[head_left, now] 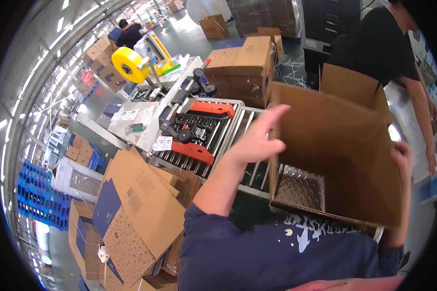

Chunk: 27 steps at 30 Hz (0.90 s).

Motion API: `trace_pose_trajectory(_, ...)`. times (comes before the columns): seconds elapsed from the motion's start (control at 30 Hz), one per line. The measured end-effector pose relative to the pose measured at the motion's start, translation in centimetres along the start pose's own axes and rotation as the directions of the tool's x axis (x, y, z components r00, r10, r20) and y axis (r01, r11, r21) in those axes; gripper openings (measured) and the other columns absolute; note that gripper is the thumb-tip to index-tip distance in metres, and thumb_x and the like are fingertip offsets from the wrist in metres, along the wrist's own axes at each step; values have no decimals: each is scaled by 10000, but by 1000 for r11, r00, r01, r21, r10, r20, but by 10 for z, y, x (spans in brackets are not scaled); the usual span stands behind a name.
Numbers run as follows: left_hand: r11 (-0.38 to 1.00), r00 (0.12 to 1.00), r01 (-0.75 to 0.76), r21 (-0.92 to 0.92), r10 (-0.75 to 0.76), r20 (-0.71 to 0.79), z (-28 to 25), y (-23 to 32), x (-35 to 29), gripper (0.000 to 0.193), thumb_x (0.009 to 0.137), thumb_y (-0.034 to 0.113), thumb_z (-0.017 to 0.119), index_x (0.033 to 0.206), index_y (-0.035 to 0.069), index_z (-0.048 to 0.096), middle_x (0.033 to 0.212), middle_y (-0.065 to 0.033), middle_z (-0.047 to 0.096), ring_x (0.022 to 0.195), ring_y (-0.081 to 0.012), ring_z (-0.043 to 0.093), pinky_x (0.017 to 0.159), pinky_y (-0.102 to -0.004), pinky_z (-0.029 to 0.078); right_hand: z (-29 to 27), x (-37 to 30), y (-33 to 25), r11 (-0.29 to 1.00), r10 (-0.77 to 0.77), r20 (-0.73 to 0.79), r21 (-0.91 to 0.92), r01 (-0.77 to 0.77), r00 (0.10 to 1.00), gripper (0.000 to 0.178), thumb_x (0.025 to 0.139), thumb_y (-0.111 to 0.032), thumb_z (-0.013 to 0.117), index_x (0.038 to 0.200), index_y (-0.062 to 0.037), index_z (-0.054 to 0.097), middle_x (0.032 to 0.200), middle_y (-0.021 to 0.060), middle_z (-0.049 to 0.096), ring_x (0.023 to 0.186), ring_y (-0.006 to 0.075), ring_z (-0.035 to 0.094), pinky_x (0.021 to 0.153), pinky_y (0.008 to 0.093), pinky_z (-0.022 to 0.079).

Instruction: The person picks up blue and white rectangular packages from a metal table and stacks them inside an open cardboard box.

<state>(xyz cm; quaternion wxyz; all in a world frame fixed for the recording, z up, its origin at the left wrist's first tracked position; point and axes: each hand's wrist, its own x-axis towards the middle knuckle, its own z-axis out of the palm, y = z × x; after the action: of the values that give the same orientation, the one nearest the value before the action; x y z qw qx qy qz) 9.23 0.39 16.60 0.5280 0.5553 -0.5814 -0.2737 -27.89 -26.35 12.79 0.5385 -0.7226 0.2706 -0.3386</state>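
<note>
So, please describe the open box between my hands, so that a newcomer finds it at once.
Find the roller table with orange-red rails. To its right, an open brown box is between your left hand and right hand. Unlike the flat cardboard pile, it is unfolded, with a grey diamond-patterned surface showing inside.

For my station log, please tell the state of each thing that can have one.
Brown cardboard box: open, interior visible
Bare left hand: open, thumb and fingers apart
Bare right hand: fingers bent, at box's right side
Brown cardboard cartons: flattened, stacked
Round yellow tape roll: mounted
Blue slatted pallets: stacked
Red-sided roller machine: running or stopped, unclear
</note>
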Motion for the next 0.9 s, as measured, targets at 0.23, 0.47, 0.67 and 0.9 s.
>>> trace_pose_trajectory(0.23, 572, 814, -264, 777, -300, 498, 86, -29, 15, 892, 791, 564, 619, 1414, 4, 314, 1381, -312, 368, 1254, -436, 406, 1053, -420, 344, 66, -3, 52, 878, 27, 341, -457, 141, 940, 633, 809, -121, 627, 1394, -65, 394, 1396, 203, 428, 1347, 333, 339, 1102, 404, 269)
trace_pose_trajectory(0.47, 997, 234, 68, -45, 28, 972, 86, -2, 11, 860, 796, 517, 652, 1406, 0, 336, 1372, -268, 417, 1226, -392, 455, 988, -418, 409, 44, -6, 32, 763, 153, 625, -567, 311, 765, 565, 739, -266, 717, 1239, -53, 562, 1305, 124, 536, 1236, 286, 478, 1048, 419, 344)
trace_pose_trajectory(0.67, 880, 472, -111, 462, -362, 804, 53, -25, 61, 800, 765, 503, 685, 1388, 85, 407, 1360, -176, 472, 1199, -337, 488, 1010, -438, 369, 35, 58, -28, 990, 11, 498, -125, 59, 867, 595, 785, -230, 719, 1303, -34, 501, 1322, 91, 526, 1257, 213, 457, 1042, 369, 371)
trace_pose_trajectory(0.9, 567, 949, -102, 818, -191, 251, 67, -100, 23, 746, 739, 455, 697, 1332, 69, 461, 1397, -171, 414, 1325, -331, 346, 1054, -507, 287, 70, 74, -27, 270, -152, 159, -943, 196, 975, 222, 757, -309, 612, 787, -91, 639, 806, 111, 656, 780, 296, 630, 716, 424, 467)
